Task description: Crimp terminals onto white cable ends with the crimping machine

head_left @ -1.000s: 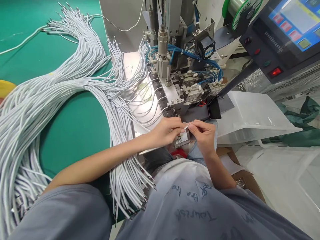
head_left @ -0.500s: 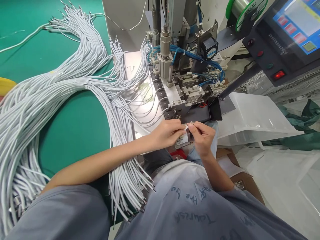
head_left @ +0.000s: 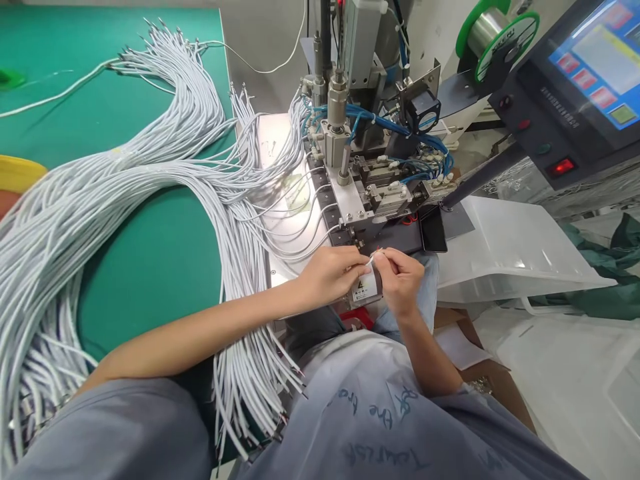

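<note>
Between my two hands is the end of a white cable [head_left: 371, 259], pinched in front of the machine. My left hand [head_left: 337, 272] is closed on the cable just behind its tip. The fingertips of my right hand [head_left: 400, 277] close on the tip itself, where thin wires show faintly. Directly ahead stands a soldering-type machine [head_left: 345, 160] with metal cylinders and blue air tubes. Several white cables run into the dark slotted block [head_left: 327, 197] along its left side. A large bundle of white cables [head_left: 165, 170] lies beside my left forearm.
A green mat [head_left: 150, 267] covers the table at left. Solder wire sits on a green spool [head_left: 485, 33] at upper right, near a control screen [head_left: 600, 67]. Translucent plastic bins [head_left: 530, 247] and a cardboard box [head_left: 505, 387] stand at right. A yellow object [head_left: 20, 175] lies at the left edge.
The view has shifted slightly, so the machine and table sit a little lower. Both hands stay pinched on the cable end; my right fingers have closed further over its tip.
</note>
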Available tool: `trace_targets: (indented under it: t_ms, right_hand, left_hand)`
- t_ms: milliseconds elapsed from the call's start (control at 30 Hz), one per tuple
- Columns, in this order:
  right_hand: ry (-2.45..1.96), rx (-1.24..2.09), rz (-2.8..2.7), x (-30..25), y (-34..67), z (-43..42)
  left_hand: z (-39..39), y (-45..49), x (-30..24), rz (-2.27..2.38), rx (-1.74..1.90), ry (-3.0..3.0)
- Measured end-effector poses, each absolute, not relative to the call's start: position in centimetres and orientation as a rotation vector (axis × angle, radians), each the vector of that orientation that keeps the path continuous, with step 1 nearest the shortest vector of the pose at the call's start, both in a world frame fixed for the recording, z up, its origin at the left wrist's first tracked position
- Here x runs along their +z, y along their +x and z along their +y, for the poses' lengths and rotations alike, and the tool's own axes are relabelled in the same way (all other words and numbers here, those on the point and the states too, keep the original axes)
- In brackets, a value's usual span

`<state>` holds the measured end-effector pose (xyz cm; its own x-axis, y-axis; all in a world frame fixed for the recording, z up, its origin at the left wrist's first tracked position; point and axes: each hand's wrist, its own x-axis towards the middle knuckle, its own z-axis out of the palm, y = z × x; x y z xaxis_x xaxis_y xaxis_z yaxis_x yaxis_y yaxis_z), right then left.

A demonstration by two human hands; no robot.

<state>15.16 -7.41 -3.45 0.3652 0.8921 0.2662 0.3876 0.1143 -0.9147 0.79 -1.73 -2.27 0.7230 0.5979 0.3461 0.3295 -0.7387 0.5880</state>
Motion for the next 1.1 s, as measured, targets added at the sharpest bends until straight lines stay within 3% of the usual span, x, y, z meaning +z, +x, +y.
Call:
trace_targets:
  t_ms: [333, 800, 1100]
  right_hand:
    - [-1.513, 1.024, -1.132, -7.7, 18.0, -3.7]
    - [-1.430, 1.309, -1.056, -7.7, 17.8, -2.9]
    - [-1.436, 1.256, -1.193, -8.4, 17.9, -2.8]
  left_hand:
    - [0.8, 0.8, -2.1, 0.955, -0.030, 2.708]
    - [1.0, 0.4, -2.2, 0.776, -0.097, 2.883]
    - [1.0, 0.8, -2.2, 0.726, -0.093, 2.938]
